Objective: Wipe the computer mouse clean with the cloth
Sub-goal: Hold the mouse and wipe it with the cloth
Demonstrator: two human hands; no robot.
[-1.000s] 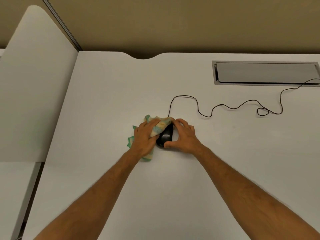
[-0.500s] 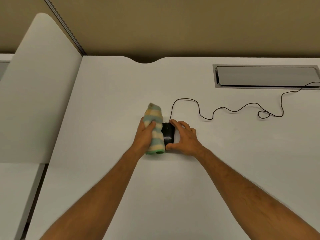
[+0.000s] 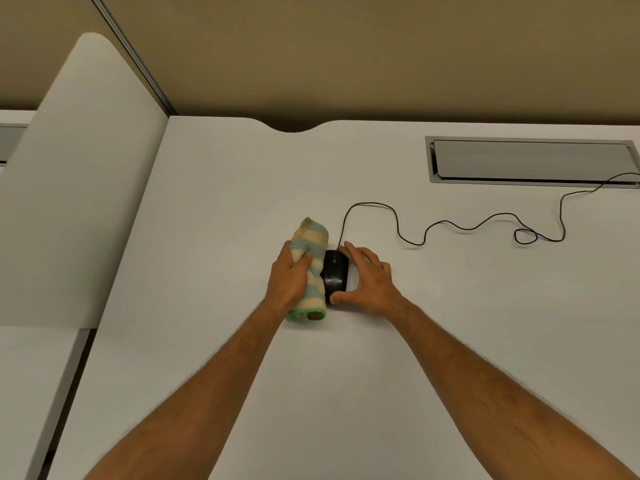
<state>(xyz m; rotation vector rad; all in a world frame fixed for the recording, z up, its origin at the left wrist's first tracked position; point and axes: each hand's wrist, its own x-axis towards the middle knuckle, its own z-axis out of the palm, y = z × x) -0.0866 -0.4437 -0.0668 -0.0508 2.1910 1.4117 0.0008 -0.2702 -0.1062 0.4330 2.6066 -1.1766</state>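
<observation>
A black wired computer mouse (image 3: 335, 273) lies on the white desk (image 3: 381, 358), near its middle. My right hand (image 3: 369, 280) cups the mouse from the right, thumb at its near end and fingers at its far end. A rolled cloth (image 3: 311, 265) with pale green and cream stripes presses against the mouse's left side. My left hand (image 3: 289, 280) grips that cloth from the left. The mouse's top is uncovered.
The mouse's black cable (image 3: 460, 226) loops right across the desk into a grey cable hatch (image 3: 530, 161) at the back right. A white divider panel (image 3: 79, 188) stands along the desk's left edge. A notch (image 3: 294, 128) cuts the desk's back edge.
The cloth has come off the top of the mouse and is now rolled up against its left side. My right hand has stayed on the mouse.
</observation>
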